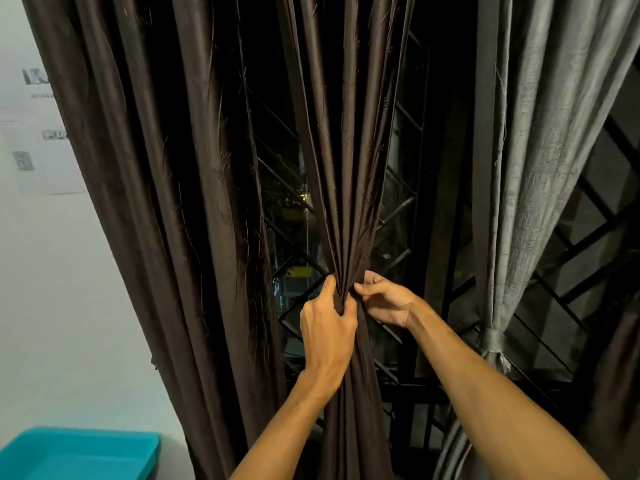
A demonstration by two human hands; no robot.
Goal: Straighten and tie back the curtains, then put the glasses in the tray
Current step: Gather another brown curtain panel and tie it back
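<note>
- Left hand [327,327] grips the gathered brown curtain [346,168], fingers curled round it.
- Right hand [384,301] pinches the same bunch.
- Blue tray [79,452] sits lower left.

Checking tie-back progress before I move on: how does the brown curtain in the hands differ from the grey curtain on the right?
The brown curtain is dark and glossy; the grey curtain is pale with a coarser weave. The grey curtain is cinched by a fabric band; the brown curtain has no tie in view, only the left hand and right hand gripping its gathered folds. Both hang bunched in front of the window grille.
</note>
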